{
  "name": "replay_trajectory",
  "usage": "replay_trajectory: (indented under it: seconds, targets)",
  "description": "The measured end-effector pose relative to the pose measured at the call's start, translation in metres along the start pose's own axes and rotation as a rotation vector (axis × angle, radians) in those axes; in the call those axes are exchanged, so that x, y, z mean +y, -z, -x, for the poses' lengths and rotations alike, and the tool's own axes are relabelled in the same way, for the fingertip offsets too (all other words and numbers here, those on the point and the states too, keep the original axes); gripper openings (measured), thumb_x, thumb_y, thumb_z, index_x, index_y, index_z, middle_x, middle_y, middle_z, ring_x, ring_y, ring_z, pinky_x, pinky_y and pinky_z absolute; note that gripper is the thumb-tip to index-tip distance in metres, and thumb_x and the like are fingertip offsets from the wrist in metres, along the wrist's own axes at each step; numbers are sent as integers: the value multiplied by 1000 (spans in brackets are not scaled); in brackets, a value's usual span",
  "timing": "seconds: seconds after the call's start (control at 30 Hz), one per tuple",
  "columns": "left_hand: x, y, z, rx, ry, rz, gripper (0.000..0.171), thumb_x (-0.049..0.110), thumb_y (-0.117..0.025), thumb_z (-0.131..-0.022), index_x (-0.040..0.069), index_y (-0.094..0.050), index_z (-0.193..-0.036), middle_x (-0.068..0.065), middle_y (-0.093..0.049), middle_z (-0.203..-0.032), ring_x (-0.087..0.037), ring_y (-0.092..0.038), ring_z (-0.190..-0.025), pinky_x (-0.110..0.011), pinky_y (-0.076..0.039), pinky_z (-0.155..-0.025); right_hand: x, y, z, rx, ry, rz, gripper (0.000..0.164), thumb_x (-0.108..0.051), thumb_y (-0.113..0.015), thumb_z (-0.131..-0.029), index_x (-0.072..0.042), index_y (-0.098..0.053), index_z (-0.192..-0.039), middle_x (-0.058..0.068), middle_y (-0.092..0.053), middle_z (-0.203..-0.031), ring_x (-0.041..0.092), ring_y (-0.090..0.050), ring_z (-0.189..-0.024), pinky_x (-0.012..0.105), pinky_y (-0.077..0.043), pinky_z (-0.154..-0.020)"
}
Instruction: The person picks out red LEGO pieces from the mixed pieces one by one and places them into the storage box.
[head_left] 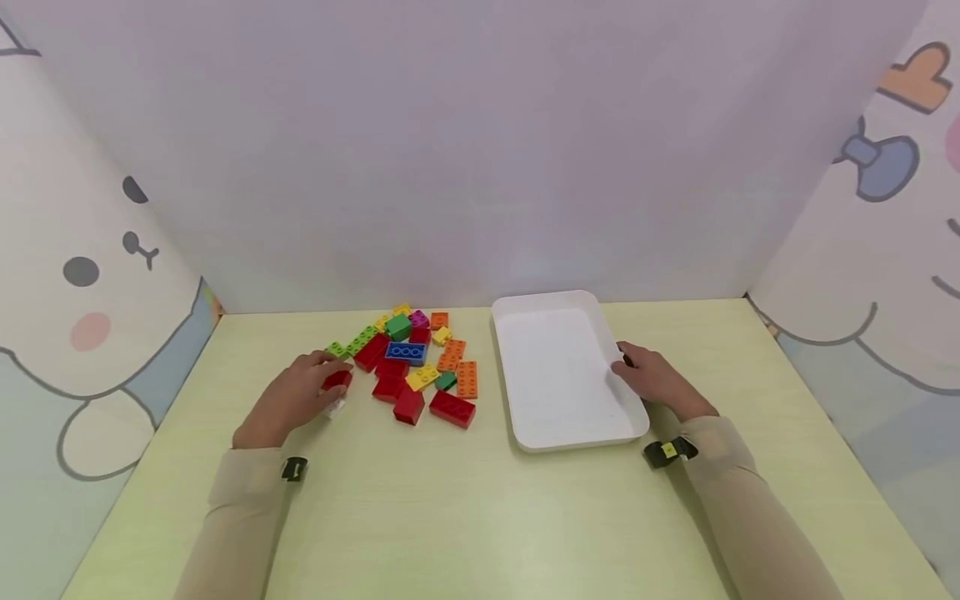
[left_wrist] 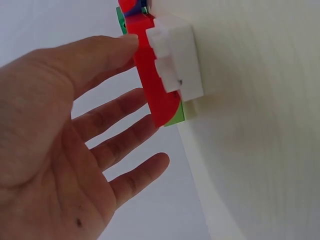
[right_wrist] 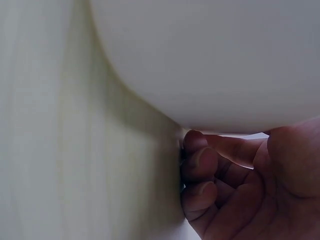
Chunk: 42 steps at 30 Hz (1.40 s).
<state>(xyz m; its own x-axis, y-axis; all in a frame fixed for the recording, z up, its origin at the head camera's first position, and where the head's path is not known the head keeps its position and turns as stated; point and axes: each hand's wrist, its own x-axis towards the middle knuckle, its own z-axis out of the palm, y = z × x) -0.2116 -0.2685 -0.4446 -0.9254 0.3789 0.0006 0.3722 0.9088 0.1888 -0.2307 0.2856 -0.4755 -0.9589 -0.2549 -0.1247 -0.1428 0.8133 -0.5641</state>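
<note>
My left hand (head_left: 298, 392) pinches a red brick (left_wrist: 150, 75) between thumb and fingers at the left end of a brick pile. Beside that red brick a white brick (left_wrist: 175, 55) stands on the table, partly under the hand in the head view. My right hand (head_left: 655, 379) holds the right rim of a white tray (head_left: 551, 442). Its thumb lies at the rim, and in the right wrist view the other fingers (right_wrist: 200, 165) curl below the tray's outer wall. The tray holds nothing that I can see.
Several loose bricks lie between the left hand and the tray, among them a blue brick (head_left: 406, 353), a red brick (head_left: 452, 409), an orange brick (head_left: 467, 379) and a light green brick (head_left: 362, 341). A pale wall (head_left: 480, 167) rises behind the table (head_left: 450, 517).
</note>
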Motion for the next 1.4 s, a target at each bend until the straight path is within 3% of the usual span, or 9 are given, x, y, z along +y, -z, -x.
replay_trajectory:
  seconds: [0.27, 0.5, 0.63, 0.8, 1.0, 1.23, 1.4]
  targets:
    - [2, 3, -5, -33, 7, 3, 44, 27, -67, -85, 15, -56, -126, -15, -53, -121, -33, -48, -108, -48, -46, -87, -5, 4, 4, 19, 19, 1, 52, -29, -39, -99, 6, -33, -137, 31, -45, -129, 40, -48, -112, 52, -42, -88]
    - [2, 8, -6, -5, -16, -26, 45, 24, -69, -84, 14, -57, -126, -14, -54, -119, -33, -48, -108, -47, -46, -87, -6, 7, 1, 12, 3, -6, 52, -25, -40, -100, 5, -29, -140, 30, -42, -132, 40, -45, -116, 51, -41, -91]
    - [5, 14, -6, 39, -34, -35, 45, 23, -69, -83, 13, -56, -125, -14, -54, -119, -33, -47, -110, -47, -45, -89, -6, 9, 1, 17, -7, -9, 52, -25, -40, -99, 5, -28, -140, 30, -42, -133, 39, -46, -116, 51, -40, -91]
    - [12, 25, -7, 168, -2, -34, 44, 28, -66, -86, 14, -53, -125, -12, -56, -115, -29, -52, -102, -45, -50, -79, -3, 11, -1, 21, -20, 7, 50, -25, -41, -99, 4, -31, -139, 28, -48, -126, 33, -51, -104, 47, -43, -85]
    - [17, 37, -7, 231, 83, 113, 43, 36, -54, -94, 15, -44, -131, -7, -60, -97, -20, -54, -78, -38, -51, -65, -4, 12, -2, 29, -17, 6, 50, -25, -41, -99, 4, -32, -138, 27, -49, -124, 32, -51, -100, 46, -44, -83]
    - [17, 27, -1, 284, 59, 132, 36, 31, -50, -97, 17, -54, -130, -12, -55, -110, -25, -55, -91, -42, -51, -76, -4, 5, 0, 13, 4, -11, 52, -26, -40, -99, 5, -31, -139, 29, -46, -128, 37, -50, -109, 49, -43, -86]
    - [20, 22, 2, 307, 70, 170, 31, 28, -56, -94, 13, -57, -121, -11, -54, -108, -25, -56, -87, -40, -52, -74, -5, 2, 2, 0, 6, -19, 52, -25, -40, -99, 6, -29, -140, 31, -43, -131, 41, -46, -115, 51, -41, -90]
